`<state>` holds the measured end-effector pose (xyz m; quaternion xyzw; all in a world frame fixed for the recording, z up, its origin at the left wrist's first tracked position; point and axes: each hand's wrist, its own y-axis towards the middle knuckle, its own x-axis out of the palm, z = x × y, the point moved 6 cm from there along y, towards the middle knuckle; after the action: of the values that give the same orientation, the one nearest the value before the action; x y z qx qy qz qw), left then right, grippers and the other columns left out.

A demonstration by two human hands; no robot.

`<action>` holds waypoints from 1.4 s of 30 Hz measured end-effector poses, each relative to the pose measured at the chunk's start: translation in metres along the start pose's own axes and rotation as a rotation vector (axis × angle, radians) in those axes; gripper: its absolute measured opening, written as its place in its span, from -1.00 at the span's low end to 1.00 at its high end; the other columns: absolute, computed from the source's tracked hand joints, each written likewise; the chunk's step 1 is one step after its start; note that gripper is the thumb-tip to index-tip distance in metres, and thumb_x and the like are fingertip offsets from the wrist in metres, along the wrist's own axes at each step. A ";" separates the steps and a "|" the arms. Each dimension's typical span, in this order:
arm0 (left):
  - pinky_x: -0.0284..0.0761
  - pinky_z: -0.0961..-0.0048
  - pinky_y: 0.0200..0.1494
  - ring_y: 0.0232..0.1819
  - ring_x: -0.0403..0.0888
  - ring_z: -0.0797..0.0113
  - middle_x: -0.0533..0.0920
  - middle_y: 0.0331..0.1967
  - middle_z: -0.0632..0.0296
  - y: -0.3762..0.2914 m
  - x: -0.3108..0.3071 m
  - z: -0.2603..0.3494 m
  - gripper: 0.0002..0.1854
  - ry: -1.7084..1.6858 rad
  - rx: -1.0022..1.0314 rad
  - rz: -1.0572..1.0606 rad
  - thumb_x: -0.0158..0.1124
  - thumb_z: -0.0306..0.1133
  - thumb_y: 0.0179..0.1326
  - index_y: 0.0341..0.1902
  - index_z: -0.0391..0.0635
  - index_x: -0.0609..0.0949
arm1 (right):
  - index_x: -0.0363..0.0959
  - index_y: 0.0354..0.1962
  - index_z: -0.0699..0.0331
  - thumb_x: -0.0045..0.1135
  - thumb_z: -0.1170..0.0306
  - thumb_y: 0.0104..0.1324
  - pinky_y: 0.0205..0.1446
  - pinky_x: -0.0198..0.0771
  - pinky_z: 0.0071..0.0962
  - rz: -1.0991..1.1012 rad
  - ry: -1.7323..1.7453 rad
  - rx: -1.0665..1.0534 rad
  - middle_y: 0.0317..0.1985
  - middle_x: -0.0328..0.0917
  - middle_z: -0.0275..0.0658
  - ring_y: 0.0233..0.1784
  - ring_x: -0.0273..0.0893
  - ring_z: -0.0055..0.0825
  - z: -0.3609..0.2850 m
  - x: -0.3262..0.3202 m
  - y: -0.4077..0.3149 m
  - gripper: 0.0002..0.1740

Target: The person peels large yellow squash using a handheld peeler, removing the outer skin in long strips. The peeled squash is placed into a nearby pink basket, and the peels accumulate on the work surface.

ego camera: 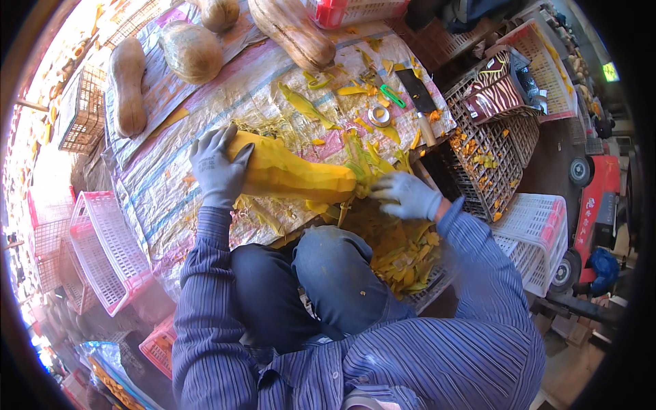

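A long peeled yellow squash (297,174) lies across the woven plastic sheet (169,169) in front of me. In a grey work glove, my left hand (220,164) grips its thick left end. Beside the narrow end is my right hand (405,195), also gloved, its fingers at a heap of peel strips (361,159); whether they hold any peel or a tool I cannot tell. Beyond the squash lie a green-handled peeler or knife (392,96), a round metal-rimmed object (379,116) and a cleaver (416,92) with a wooden handle.
Several unpeeled squashes (192,52) rest at the sheet's far side. Below my right hand a crate holds peelings (405,256). Plastic crates stand left (110,246) and right (538,236). A zebra-patterned bag (494,87) sits on dark crates, and a red vehicle (597,205) stands far right.
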<state>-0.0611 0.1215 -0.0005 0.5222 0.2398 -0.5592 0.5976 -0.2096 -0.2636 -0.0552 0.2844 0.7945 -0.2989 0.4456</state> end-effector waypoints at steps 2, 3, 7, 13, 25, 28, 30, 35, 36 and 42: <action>0.30 0.10 0.52 0.35 0.56 0.05 0.76 0.20 0.15 0.000 0.001 -0.005 -0.46 0.003 -0.035 -0.045 0.53 -0.03 0.21 0.24 0.05 0.77 | 0.61 0.30 0.09 0.34 0.10 0.34 0.52 0.38 -0.02 0.028 0.156 0.169 0.30 0.61 -0.15 0.41 0.51 -0.06 -0.007 0.003 -0.014 -0.39; 0.29 0.10 0.53 0.37 0.55 0.05 0.75 0.21 0.16 0.001 0.001 -0.004 -0.46 0.016 -0.038 -0.055 0.52 -0.01 0.22 0.24 0.06 0.77 | 0.58 0.33 0.08 0.36 0.06 0.32 0.55 0.33 0.00 0.131 0.193 0.258 0.35 0.57 -0.14 0.46 0.46 -0.04 -0.006 0.002 -0.013 -0.34; 0.29 0.09 0.50 0.36 0.56 0.08 0.76 0.20 0.18 0.003 0.008 -0.007 -0.43 0.021 -0.046 -0.044 0.51 0.06 0.20 0.23 0.06 0.77 | 0.40 0.49 0.05 0.46 -0.06 0.20 0.70 0.12 0.00 0.396 -0.085 0.493 0.54 0.34 -0.02 0.61 0.24 0.07 0.006 -0.005 0.034 -0.05; 0.35 0.11 0.44 0.32 0.59 0.08 0.75 0.18 0.10 0.013 0.017 -0.016 -0.42 0.025 -0.164 -0.102 0.49 0.12 0.20 0.23 0.13 0.78 | 0.21 0.60 0.01 0.51 -0.16 0.09 0.77 -0.12 0.09 0.063 -0.125 0.429 0.63 0.16 0.03 0.72 0.04 0.10 0.006 -0.001 0.048 0.19; 0.47 0.17 0.41 0.27 0.69 0.06 0.76 0.22 0.08 0.033 0.025 -0.028 -0.36 0.088 -0.286 -0.229 0.41 0.27 0.21 0.23 0.17 0.79 | 0.74 0.02 0.14 0.44 0.19 0.23 0.36 0.51 -0.15 0.471 0.179 0.307 0.14 0.68 -0.15 0.23 0.59 -0.12 -0.021 0.051 0.021 -0.57; 0.41 0.10 0.43 0.37 0.61 0.10 0.75 0.25 0.15 0.040 0.023 -0.024 -0.35 0.159 -0.285 -0.295 0.32 0.31 0.24 0.29 0.25 0.76 | 0.75 0.06 0.09 0.35 0.25 0.26 0.37 0.52 -0.17 0.132 0.091 0.277 0.14 0.71 -0.26 0.22 0.60 -0.21 -0.054 0.075 -0.013 -0.60; 0.41 0.08 0.41 0.39 0.60 0.13 0.77 0.24 0.16 0.045 0.025 -0.011 -0.37 0.180 -0.324 -0.355 0.29 0.31 0.25 0.28 0.27 0.76 | 0.73 0.10 0.07 0.33 0.28 0.27 0.34 0.54 -0.19 0.110 0.026 0.303 0.15 0.71 -0.28 0.21 0.61 -0.22 -0.067 0.072 -0.024 -0.57; 0.46 0.10 0.37 0.31 0.67 0.08 0.79 0.17 0.08 0.054 0.028 -0.018 -0.38 0.153 -0.333 -0.344 0.30 0.32 0.22 0.21 0.24 0.80 | 0.65 0.19 0.06 0.30 0.31 0.31 0.27 0.62 -0.25 0.428 0.100 0.092 0.22 0.67 -0.25 0.21 0.65 -0.17 -0.122 0.032 0.045 -0.53; 0.46 0.10 0.36 0.32 0.67 0.08 0.78 0.18 0.08 0.059 0.028 -0.013 -0.38 0.155 -0.333 -0.359 0.28 0.33 0.24 0.21 0.24 0.80 | 0.61 0.23 0.09 0.28 0.32 0.33 0.38 0.56 -0.23 0.490 0.006 -0.019 0.28 0.63 -0.19 0.32 0.61 -0.17 -0.122 0.045 0.069 -0.51; 0.45 0.10 0.39 0.36 0.63 0.07 0.75 0.23 0.03 0.064 0.033 -0.001 -0.39 0.168 -0.348 -0.454 0.20 0.32 0.31 0.19 0.21 0.80 | 0.47 0.42 -0.02 0.26 0.09 0.39 0.60 0.29 -0.04 0.216 -0.164 0.107 0.48 0.46 -0.24 0.54 0.39 -0.18 -0.110 0.097 0.124 -0.33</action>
<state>0.0065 0.0973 -0.0070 0.3895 0.4914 -0.5837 0.5158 -0.2228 -0.0839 -0.1216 0.3663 0.7032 -0.3134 0.5227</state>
